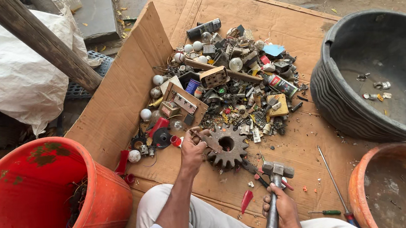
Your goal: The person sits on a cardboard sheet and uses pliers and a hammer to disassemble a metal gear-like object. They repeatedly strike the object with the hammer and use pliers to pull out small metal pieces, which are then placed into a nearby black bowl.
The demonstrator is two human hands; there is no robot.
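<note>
- Small part (196, 135): held in the left hand (193, 152) against the rim of the rusty gear (226, 146); the fingers are closed round it, so its shape and material cannot be told; it lies near the front edge of the cardboard sheet (273, 20), roughly at mid-width; judged light and rigid, best pinched low at the end away from the hammer so the fingertips stay out of the way.
- Hammer (275, 186): steel head, bare metal handle; the right hand (280, 209) is wrapped fully round the lower end of the handle; the head sits just right of the gear, above the cardboard; judged heavy at the head and stiff, possibly slippery on the smooth shaft, so a full-hand hold near the end suits it.
- Gear: thick, toothed, with a central bore; lying flat on the cardboard; judged heavy and stable, rough with rust, with sharp teeth; best lifted through the bore or across two opposite teeth.
- Scrap pile (229, 81): bulbs, switches and small electrical parts toward the far edge; the glass bulbs are judged fragile.
- Screwdriver (333, 183): lying near the front right corner.
- Red bucket (37, 194) off the left edge; black tub (382, 72) off the right edge; orange basin (398, 184) beyond the front right corner.
</note>
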